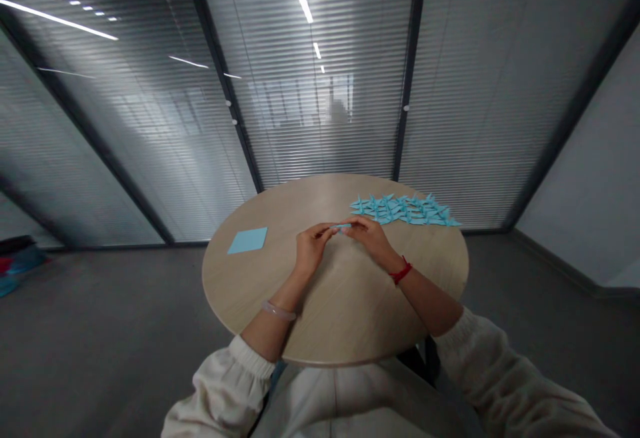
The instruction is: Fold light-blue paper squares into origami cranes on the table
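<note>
Both hands, left hand [310,246] and right hand [371,236], pinch 1 folded blue paper [343,227] between clamped fingers.

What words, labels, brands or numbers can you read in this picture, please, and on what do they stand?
None can be read. The blue sheet, the folded blue pieces, the small blue piece pinched between the left hand and right hand, and the round table show no print.
</note>
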A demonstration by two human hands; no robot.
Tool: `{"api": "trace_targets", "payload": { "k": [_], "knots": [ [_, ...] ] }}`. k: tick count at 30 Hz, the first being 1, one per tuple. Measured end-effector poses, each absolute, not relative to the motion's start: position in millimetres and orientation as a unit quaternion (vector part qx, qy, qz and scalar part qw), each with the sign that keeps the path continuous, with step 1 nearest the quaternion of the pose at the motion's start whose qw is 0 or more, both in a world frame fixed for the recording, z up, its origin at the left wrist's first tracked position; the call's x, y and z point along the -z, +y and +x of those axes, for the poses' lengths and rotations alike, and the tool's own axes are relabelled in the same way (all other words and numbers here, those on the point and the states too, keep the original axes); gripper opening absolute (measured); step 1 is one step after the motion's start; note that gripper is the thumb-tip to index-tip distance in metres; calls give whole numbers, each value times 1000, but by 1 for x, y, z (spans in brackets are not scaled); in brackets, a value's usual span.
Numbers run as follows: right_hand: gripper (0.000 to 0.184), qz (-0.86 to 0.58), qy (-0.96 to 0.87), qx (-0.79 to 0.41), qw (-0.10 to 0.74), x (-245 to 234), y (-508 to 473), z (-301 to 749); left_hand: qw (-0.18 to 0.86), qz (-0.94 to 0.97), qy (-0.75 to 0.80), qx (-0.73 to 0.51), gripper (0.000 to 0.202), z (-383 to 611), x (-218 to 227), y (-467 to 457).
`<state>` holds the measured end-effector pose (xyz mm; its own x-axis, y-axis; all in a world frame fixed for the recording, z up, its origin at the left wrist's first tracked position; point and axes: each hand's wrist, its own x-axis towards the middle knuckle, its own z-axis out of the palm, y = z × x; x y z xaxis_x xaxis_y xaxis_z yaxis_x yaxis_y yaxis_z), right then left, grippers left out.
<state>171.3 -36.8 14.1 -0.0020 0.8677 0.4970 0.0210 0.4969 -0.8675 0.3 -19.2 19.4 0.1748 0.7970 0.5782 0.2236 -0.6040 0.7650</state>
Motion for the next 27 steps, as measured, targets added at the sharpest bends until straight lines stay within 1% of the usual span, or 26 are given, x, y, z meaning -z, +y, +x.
{"api": "trace_targets", "payload": {
  "k": [4,9,14,18,23,27],
  "knots": [
    [34,-373,-614,-315,620,-10,-32,172,292,716,353,-527,28,3,-20,-21],
    [32,-376,-631,-278,619,-6,-28,175,324,697,366,-526,36,5,-21,-21],
    [32,-381,-642,-270,608,-5,-26,175,386,673,359,-518,43,6,-17,-16],
    [29,-396,-623,-258,624,-4,-24,176,434,664,355,-494,45,6,-14,-12],
    [30,-419,-586,-237,651,-3,-24,178,431,716,352,-422,41,7,-9,-11],
    [34,-408,-598,-238,647,-4,-26,176,419,754,345,-370,39,10,-5,-13]
  ]
}}
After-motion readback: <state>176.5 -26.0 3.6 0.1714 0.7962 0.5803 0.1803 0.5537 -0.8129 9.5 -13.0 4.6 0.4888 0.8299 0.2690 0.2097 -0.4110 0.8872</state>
